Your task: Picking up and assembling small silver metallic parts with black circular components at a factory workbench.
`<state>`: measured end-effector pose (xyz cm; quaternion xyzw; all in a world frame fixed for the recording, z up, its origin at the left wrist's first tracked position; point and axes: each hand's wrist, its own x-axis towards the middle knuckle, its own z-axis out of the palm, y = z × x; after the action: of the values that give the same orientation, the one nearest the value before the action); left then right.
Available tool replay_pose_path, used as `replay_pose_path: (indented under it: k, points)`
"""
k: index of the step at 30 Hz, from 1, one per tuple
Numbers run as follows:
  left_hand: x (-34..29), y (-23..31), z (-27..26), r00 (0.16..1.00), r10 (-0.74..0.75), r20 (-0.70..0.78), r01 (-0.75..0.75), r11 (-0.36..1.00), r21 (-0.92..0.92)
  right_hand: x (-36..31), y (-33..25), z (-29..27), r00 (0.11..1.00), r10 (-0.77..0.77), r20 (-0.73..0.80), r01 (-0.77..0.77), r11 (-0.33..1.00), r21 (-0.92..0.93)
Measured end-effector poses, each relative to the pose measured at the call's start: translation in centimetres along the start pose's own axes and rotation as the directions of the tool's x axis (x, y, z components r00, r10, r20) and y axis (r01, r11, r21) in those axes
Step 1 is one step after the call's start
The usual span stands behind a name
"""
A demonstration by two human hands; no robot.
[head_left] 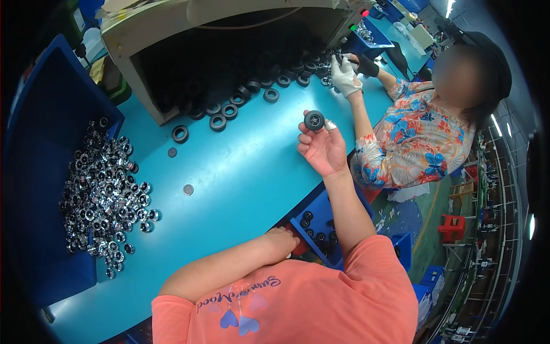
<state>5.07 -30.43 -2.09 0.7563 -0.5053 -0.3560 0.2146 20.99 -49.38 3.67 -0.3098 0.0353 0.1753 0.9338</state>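
My right hand (323, 150) is raised over the table's right part, palm up, its fingers and thumb closed around a small black wheel (314, 120) with a spoked silver-and-black hub. A white wrap covers the thumb tip. My left hand (279, 243) lies at the table's near edge, close to my body; its fingers bend out of sight, so whether they hold anything is hidden. Below my right forearm, a blue bin (302, 228) holds several finished black wheels (321, 236).
Chrome wheel hubs (106, 198) spill from a tipped blue bin (34, 172) on the left. Black rubber tyres (217, 122) lie before a beige hood (129, 74). Two small dark discs (188, 190) rest on the blue table (229, 183). A co-worker's gloved hand (345, 77) works at right.
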Motion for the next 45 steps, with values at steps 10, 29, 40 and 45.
replay_pose_path:
  k: [10,29,40,45]
  points:
    - [-0.3,0.2,0.4,1.0,0.007,-0.027,-0.006,0.999,0.038,0.2,-0.6,0.3,0.994,-0.095,-0.046,0.098,0.994,0.049]
    - [0.5,0.3,-0.1,0.999,-0.025,0.036,0.025,1.0,0.004,12.6,-4.8,-6.0,0.929,-0.344,-0.139,0.368,0.9,0.233]
    - [0.5,0.4,-0.7,0.997,-0.05,0.055,0.05,0.999,-0.002,12.8,-4.4,-6.2,0.928,-0.343,-0.144,0.362,0.922,0.139]
    - [0.5,0.5,-1.1,0.996,-0.057,0.065,0.058,0.998,-0.016,13.0,-4.2,-5.9,0.914,-0.361,-0.187,0.372,0.928,0.03]
